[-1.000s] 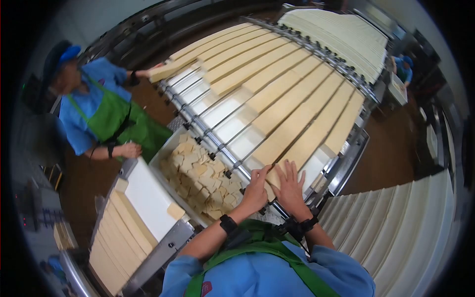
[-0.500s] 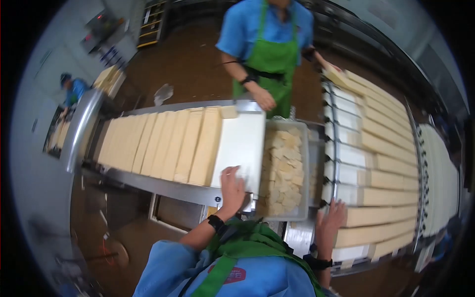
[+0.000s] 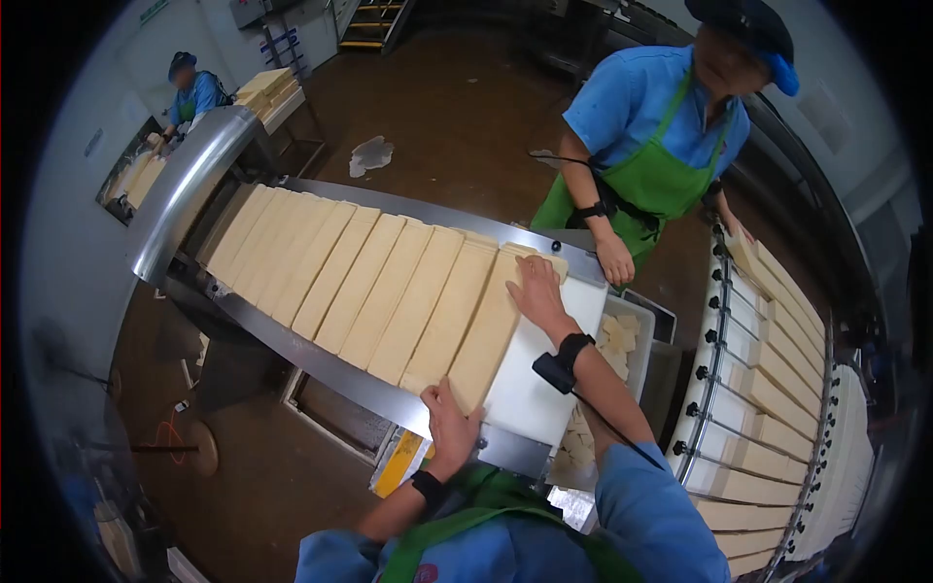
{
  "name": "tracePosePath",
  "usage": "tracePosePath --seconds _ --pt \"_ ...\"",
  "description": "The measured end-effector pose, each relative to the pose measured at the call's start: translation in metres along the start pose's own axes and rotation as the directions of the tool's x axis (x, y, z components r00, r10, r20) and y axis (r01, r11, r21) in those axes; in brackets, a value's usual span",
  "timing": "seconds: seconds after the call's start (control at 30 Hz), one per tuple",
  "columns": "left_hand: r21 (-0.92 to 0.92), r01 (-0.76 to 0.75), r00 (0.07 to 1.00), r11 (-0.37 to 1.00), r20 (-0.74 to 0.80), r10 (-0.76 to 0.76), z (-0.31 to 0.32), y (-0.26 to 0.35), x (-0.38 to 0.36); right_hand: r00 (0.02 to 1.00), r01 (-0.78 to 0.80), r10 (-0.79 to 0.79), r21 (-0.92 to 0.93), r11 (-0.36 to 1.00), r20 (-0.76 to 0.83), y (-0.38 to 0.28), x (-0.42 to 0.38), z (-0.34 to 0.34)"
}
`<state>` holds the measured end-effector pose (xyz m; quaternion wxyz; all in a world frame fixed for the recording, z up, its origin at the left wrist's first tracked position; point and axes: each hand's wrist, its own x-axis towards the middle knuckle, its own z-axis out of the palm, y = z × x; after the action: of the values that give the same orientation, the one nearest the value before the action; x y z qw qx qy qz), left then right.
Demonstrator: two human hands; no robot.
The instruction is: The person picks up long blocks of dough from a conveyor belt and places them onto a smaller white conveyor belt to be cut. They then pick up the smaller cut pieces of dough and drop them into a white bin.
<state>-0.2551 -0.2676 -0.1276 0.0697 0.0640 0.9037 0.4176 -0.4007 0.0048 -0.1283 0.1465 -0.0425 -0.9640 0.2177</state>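
Rows of stacked pale thin sheets, which look like dough, lie across a belt. The endmost sheet stack (image 3: 483, 340) borders the bare white end of the belt (image 3: 530, 389). At its near end, my left hand (image 3: 452, 432) is curled against the edge with fingertips on the stack. My right hand (image 3: 539, 296) lies over its far end, fingers bent along the top and side. Between them the two hands hold this stack, which lies flat beside its neighbour (image 3: 452, 301).
A bin (image 3: 646, 360) of broken pale pieces stands past the belt's end. Another conveyor (image 3: 695, 389) carries more stacks on the right. A co-worker (image 3: 661, 146) in a green apron stands across from me; another person (image 3: 194, 92) is far left. A curved metal cover (image 3: 185, 199) spans the belt.
My right hand has left the right-hand conveyor and come onto the endmost stack. My left hand has moved from the white surface to the stack's near end. The view has turned left.
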Motion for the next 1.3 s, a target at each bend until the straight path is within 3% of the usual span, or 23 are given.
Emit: tracePosePath --seconds 0.07,0.1,0.17,0.37,0.5,0.63,0.83,0.93,1.0,1.03,1.1,1.2,1.23,1.3 --pt "-0.013 0.021 0.997 1.000 0.077 -0.020 -0.003 0.002 0.000 1.000 0.016 -0.016 -0.177 0.984 0.000 0.006 0.021 0.014" --pt "-0.016 0.028 0.997 0.999 0.076 -0.027 -0.003 0.002 0.001 1.000 0.020 -0.019 -0.177 0.984 0.007 0.004 0.028 0.016" --pt "-0.003 0.083 0.985 0.997 0.149 -0.082 -0.004 0.003 0.005 0.990 -0.063 0.100 -0.313 0.948 0.102 0.001 0.039 0.016" --pt "0.040 0.080 0.979 0.996 0.185 -0.086 -0.002 0.007 0.006 0.985 -0.110 0.151 -0.383 0.917 0.078 -0.003 0.050 0.024" --pt "0.082 0.108 0.974 0.991 0.192 -0.122 -0.001 0.020 0.007 0.992 -0.039 0.078 -0.344 0.938 0.102 0.010 0.038 0.019" --pt "0.128 0.008 0.988 0.992 0.150 -0.027 0.010 0.024 0.007 0.972 -0.189 0.224 -0.342 0.920 0.066 0.043 0.007 -0.013" --pt "0.215 -0.210 0.948 0.954 0.283 0.145 0.018 0.028 0.020 0.932 -0.352 0.362 -0.315 0.881 -0.028 0.102 -0.068 -0.056" --pt "0.317 -0.159 0.931 0.935 0.364 0.034 0.028 0.029 0.026 0.928 -0.362 0.336 -0.178 0.915 -0.163 0.109 -0.093 -0.053" --pt "0.342 -0.162 0.940 0.926 0.338 0.040 0.038 0.028 0.023 0.866 -0.497 0.496 -0.001 0.868 -0.061 0.096 -0.103 -0.057" --pt "0.366 -0.133 0.956 0.921 0.294 0.021 0.042 0.029 0.021 0.847 -0.525 0.524 0.004 0.851 -0.088 0.090 -0.111 -0.061" --pt "0.321 -0.187 0.953 0.928 0.290 0.092 0.043 0.027 0.016 0.817 -0.546 0.545 0.054 0.836 -0.191 0.077 -0.136 -0.073" --pt "0.210 -0.317 0.929 0.925 0.267 0.257 0.041 0.040 0.008 0.692 -0.651 0.644 0.105 0.752 -0.325 0.058 -0.192 -0.100" --pt "0.188 -0.387 0.889 0.903 0.334 0.312 0.044 0.047 0.001 0.666 -0.632 0.594 0.082 0.770 -0.451 0.057 -0.218 -0.107" --pt "0.145 -0.523 0.834 0.840 0.289 0.469 0.055 0.061 -0.016 0.570 -0.678 0.593 0.083 0.730 -0.568 0.045 -0.269 -0.137"
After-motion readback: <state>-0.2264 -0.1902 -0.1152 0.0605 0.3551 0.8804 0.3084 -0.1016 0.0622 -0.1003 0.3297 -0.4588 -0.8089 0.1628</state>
